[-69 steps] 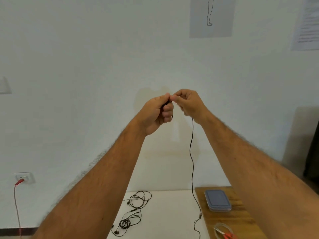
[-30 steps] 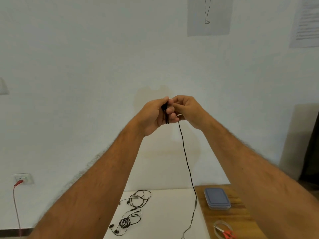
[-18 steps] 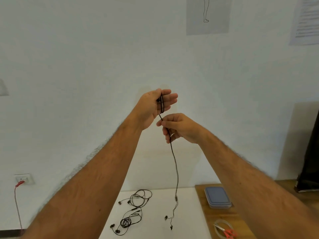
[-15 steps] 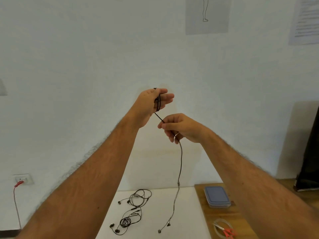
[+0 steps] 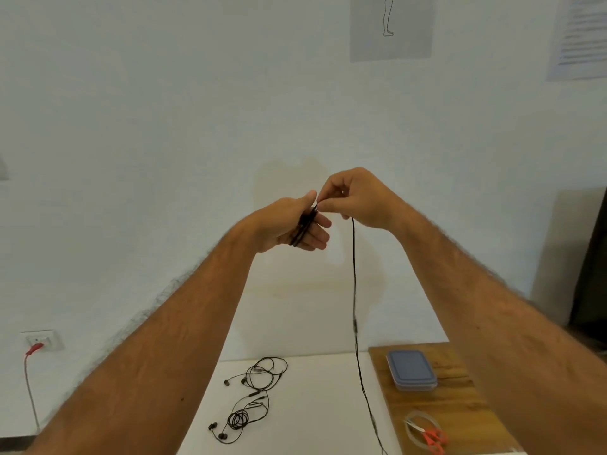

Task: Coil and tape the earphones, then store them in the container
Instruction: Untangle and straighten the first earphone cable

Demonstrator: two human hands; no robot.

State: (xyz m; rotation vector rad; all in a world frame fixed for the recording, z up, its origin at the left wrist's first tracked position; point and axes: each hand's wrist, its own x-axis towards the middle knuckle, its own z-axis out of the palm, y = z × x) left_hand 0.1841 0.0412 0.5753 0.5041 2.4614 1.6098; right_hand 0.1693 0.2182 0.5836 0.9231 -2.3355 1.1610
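Observation:
Raised in front of the wall, my left hand (image 5: 292,223) has its fingers held out, with several turns of black earphone cable (image 5: 303,224) wound around them. My right hand (image 5: 356,200) pinches the cable just above the left fingers. From the right hand the loose cable (image 5: 354,290) hangs straight down to the white table (image 5: 322,405) and runs off the bottom edge. A blue-lidded container (image 5: 411,369) sits shut on a wooden board (image 5: 460,408) to the right.
Two more black earphone sets (image 5: 253,395) lie tangled on the white table. A clear tape roll (image 5: 415,425) and red-handled scissors (image 5: 433,438) lie on the board near its front. A wall socket with a red plug (image 5: 36,346) is at lower left.
My right hand rose from below the left hand to above its fingertips, bringing the cable over for another turn. The hanging cable swung to the right.

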